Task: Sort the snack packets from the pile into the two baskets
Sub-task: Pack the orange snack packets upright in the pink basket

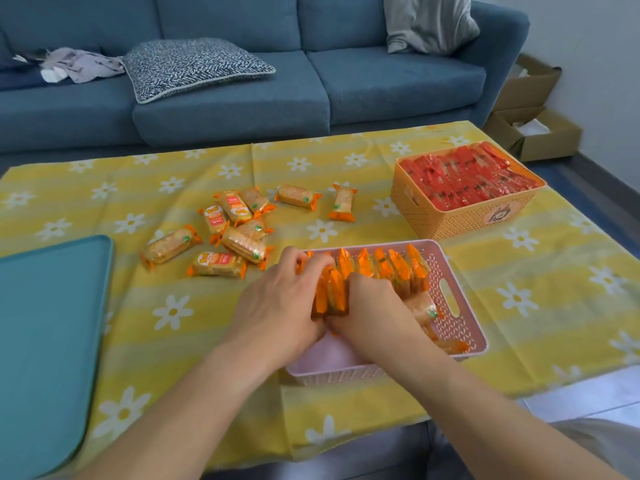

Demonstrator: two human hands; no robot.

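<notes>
Together the left hand [277, 299] and right hand [375, 315] clench a bunch of upright orange packets [334, 294] between them, inside the pink basket [450, 327]. Nine loose packets [242, 245] lie on the tablecloth [346, 161] just beyond. Farther right, one orange basket [450, 220] holds red packets [464, 178].

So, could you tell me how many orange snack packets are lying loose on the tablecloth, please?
9: seven in the pile left of the pink basket, two stray packets lying apart beyond it. Others could be hidden beneath the pile.
</notes>
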